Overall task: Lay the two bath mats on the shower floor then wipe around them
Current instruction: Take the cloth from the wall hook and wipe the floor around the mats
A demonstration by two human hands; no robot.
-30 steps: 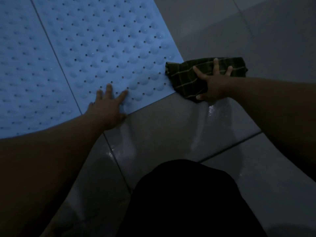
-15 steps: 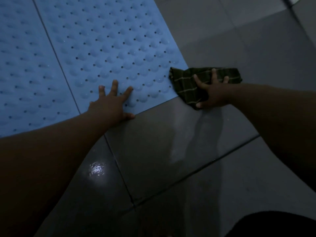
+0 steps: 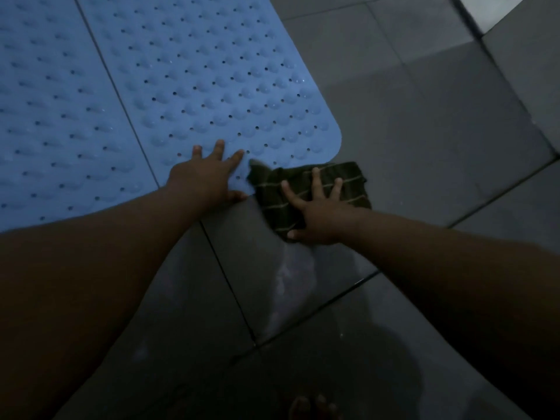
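Note:
Two blue perforated bath mats lie side by side on the dark tiled floor, the left mat (image 3: 57,116) touching the right mat (image 3: 212,74) along a straight seam. My left hand (image 3: 203,180) presses flat on the near edge of the right mat, fingers spread. My right hand (image 3: 318,210) presses with spread fingers on a dark green checked cloth (image 3: 351,183). The cloth lies on the floor at the right mat's near corner, its far-left tip overlapping the mat's edge.
Grey floor tiles (image 3: 424,131) with dark grout lines spread right and toward me, and they look wet and shiny below the cloth. A raised step or wall base (image 3: 521,56) runs along the far right. Toes of a foot (image 3: 312,407) show at the bottom.
My right hand has slid the cloth left and toward me, from the mat's right side round to its near corner. My left hand stays pressed on the mat. The view has shifted forward.

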